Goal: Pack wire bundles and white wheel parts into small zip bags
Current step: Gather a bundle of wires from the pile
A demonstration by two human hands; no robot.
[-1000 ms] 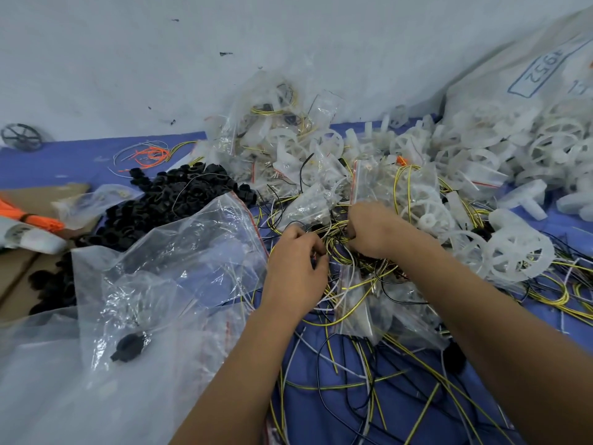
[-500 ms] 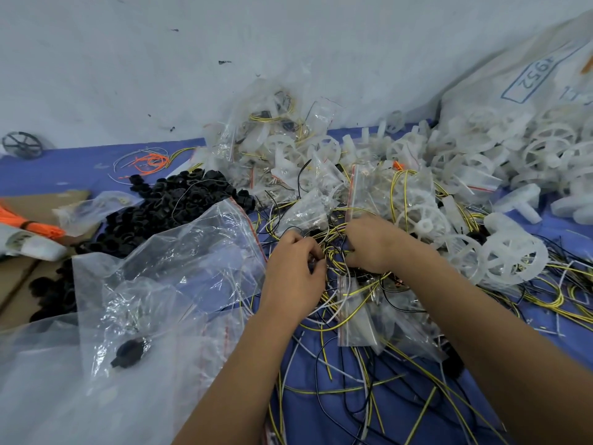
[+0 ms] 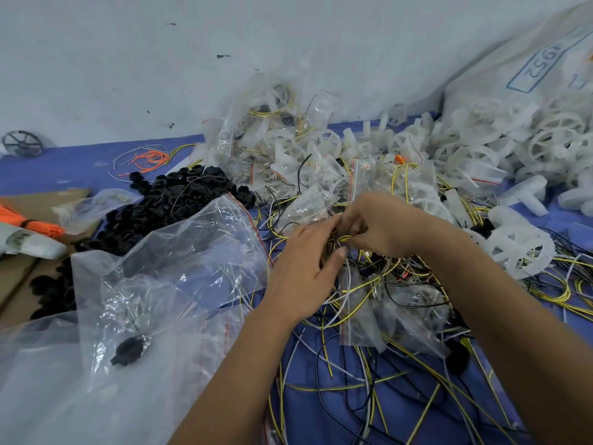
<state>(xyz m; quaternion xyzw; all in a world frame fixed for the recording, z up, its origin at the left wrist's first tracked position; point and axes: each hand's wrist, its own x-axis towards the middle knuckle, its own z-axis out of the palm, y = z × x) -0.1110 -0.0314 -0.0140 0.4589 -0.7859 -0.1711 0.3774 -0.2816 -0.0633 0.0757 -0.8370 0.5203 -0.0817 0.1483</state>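
My left hand [image 3: 305, 268] and my right hand [image 3: 382, 224] meet over a tangle of yellow, black and white wires [image 3: 362, 277] on the blue table. Both pinch a small wire bundle [image 3: 341, 240] between their fingertips. A small zip bag with a red strip [image 3: 361, 311] lies just below the hands, with wires over it. White wheel parts [image 3: 519, 248] lie to the right, and more are heaped behind [image 3: 465, 149]. Filled small zip bags [image 3: 282, 136] pile up at the back against the wall.
A large clear plastic bag [image 3: 167, 284] with a black part inside lies at the left. Behind it sits a heap of black rings [image 3: 179, 194]. A big white sack [image 3: 529, 75] leans at the right. Cardboard [image 3: 19, 203] and orange wires [image 3: 147, 159] are far left.
My hands have come together; the left has risen and opened its fingers toward the right, and both now pinch the wire bundle. The camera has tilted slightly.
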